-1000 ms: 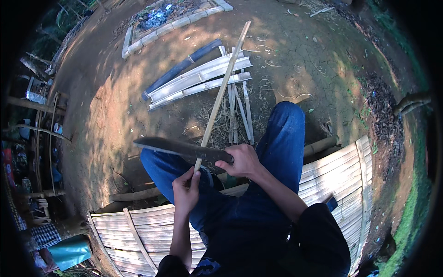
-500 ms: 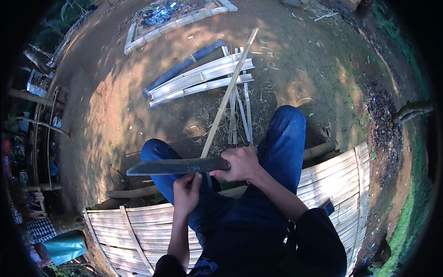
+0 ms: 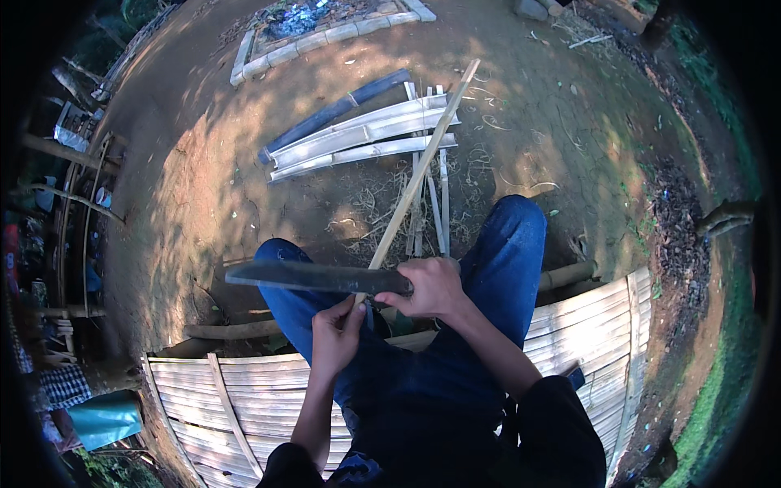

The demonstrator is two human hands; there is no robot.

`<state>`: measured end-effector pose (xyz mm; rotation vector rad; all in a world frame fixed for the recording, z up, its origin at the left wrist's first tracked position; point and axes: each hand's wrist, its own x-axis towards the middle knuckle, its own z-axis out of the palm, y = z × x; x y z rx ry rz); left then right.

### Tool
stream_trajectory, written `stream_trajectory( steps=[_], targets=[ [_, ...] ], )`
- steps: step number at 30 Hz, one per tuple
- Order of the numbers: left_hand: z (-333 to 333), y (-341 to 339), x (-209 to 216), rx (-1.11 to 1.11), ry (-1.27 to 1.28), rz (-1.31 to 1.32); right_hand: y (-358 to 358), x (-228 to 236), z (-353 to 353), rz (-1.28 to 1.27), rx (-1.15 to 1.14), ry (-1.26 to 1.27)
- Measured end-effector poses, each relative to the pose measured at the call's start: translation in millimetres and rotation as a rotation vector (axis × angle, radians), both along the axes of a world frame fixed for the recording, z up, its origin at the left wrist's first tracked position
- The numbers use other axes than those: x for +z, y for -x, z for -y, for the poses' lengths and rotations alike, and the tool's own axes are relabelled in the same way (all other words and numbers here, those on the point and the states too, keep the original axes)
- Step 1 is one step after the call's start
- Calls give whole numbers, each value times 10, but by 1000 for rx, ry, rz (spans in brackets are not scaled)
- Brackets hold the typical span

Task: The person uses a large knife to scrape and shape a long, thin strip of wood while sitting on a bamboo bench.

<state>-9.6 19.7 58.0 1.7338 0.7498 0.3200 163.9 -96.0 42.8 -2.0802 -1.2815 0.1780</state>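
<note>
My right hand (image 3: 431,288) is wrapped round the handle of a machete (image 3: 317,277), its dark blade pointing left across my lap. Between my knees a long pale bamboo strip (image 3: 425,167) slants away from me to the far right. The near end of the strip is pinched in my left hand (image 3: 337,327), just under the blade. The blade crosses over the strip close to my left fingertips; whether it touches the strip, I cannot tell.
Split bamboo halves (image 3: 366,130) lie on the dirt ahead, over narrower strips (image 3: 431,203) and curly shavings. I sit on a bamboo slat bench (image 3: 220,398). A phone-like dark object (image 3: 576,377) lies on it at right. Further off is a brick-edged fire pit (image 3: 338,34).
The machete's blade has tilted slightly, its tip rising a little. My left hand and the strip's near end have shifted slightly right and up. The whole view has moved a little.
</note>
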Motion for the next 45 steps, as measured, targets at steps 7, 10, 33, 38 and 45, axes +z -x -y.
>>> stream_trajectory(
  steps=[7,10,33,38,45],
  targets=[
    [28,120,-88,85,-94,-30,-361,-287,8,-176,-201,103],
    [-85,58,31,50,-116,-116,-309,-225,-79,-196,-237,109],
    [-139,237,-249,-45,-65,-45,-130,-144,-92,183,157,-5],
    [-88,296,48,74,168,-33,-832,-161,-277,23,-193,83],
    [-71,77,18,68,139,-71,-511,-274,-160,52,91,-13]
  ],
)
